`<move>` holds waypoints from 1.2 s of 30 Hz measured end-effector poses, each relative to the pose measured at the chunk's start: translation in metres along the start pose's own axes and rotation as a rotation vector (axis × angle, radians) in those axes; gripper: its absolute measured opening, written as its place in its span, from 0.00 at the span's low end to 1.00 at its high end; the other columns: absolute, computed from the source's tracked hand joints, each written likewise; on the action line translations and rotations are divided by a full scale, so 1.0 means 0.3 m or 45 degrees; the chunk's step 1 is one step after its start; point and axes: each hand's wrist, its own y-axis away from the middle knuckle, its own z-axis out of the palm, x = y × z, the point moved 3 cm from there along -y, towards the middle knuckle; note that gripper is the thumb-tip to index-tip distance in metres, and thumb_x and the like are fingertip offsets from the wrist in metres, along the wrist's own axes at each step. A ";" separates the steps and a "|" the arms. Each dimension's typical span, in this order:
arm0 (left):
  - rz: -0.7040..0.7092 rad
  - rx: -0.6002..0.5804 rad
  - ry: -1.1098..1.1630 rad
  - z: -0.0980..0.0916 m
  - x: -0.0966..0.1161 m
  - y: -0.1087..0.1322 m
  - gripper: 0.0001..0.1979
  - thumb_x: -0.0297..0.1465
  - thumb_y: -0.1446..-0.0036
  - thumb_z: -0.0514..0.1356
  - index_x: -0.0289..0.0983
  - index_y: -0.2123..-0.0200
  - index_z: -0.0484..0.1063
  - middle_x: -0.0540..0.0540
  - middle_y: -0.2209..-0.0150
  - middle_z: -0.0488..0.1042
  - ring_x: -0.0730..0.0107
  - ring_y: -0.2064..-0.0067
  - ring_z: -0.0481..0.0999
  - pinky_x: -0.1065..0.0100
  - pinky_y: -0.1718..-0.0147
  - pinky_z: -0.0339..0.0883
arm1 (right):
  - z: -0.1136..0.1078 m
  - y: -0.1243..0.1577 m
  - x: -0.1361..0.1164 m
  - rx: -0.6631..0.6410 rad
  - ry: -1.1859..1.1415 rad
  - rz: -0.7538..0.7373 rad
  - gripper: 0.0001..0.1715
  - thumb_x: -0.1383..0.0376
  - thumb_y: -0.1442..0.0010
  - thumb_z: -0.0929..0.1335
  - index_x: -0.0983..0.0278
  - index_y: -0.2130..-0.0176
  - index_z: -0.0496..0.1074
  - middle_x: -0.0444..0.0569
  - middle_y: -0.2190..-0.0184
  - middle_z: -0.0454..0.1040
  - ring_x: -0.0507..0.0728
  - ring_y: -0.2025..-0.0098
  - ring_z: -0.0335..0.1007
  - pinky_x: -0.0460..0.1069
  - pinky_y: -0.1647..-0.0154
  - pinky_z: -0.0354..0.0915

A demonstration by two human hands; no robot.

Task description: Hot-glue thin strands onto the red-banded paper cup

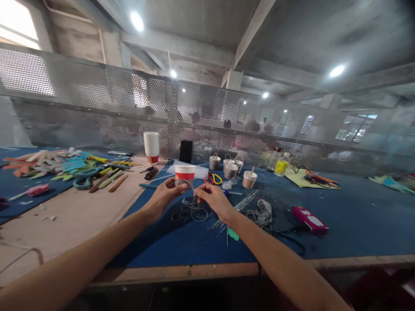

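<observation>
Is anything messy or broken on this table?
Nothing looks broken or spilled. It is messy, though: coloured scraps lie scattered at the far left, and a wire tangle sits loose on the blue mat beside the right hand, which pinches a thin wire. The left hand holds the paper cup upright.

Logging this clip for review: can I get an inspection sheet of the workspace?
Surface: blue mat beside a tan board.
Job's things: paper cup, thin wire, wire coils.
Clutter: foam pieces, cup stack, scissors, small handled cups, bottles.
Hands: left hand holds the paper cup; right hand pinches the thin wire.
Cables: black cord from a pink tool.
Surroundings: perforated screen, people behind it.
</observation>
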 end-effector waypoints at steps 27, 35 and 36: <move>-0.067 -0.104 -0.051 0.009 -0.007 0.006 0.23 0.37 0.56 0.80 0.38 0.57 0.81 0.42 0.56 0.85 0.55 0.49 0.82 0.59 0.49 0.72 | -0.041 -0.018 -0.001 0.220 -0.023 -0.119 0.15 0.53 0.48 0.76 0.61 0.68 0.77 0.44 0.69 0.78 0.56 0.62 0.73 0.52 0.51 0.67; -0.093 -0.181 -0.017 0.001 -0.029 -0.001 0.22 0.36 0.51 0.78 0.38 0.53 0.82 0.41 0.51 0.85 0.58 0.48 0.81 0.64 0.50 0.72 | -0.047 -0.022 0.000 0.244 -0.063 -0.139 0.16 0.52 0.48 0.76 0.61 0.69 0.75 0.43 0.71 0.77 0.56 0.62 0.74 0.52 0.52 0.67; -0.095 -0.188 -0.016 0.000 -0.031 -0.001 0.22 0.35 0.51 0.78 0.38 0.53 0.82 0.41 0.50 0.84 0.58 0.48 0.81 0.63 0.50 0.72 | -0.047 -0.022 0.001 0.244 -0.075 -0.134 0.16 0.52 0.49 0.76 0.61 0.69 0.75 0.43 0.71 0.78 0.56 0.62 0.74 0.52 0.52 0.68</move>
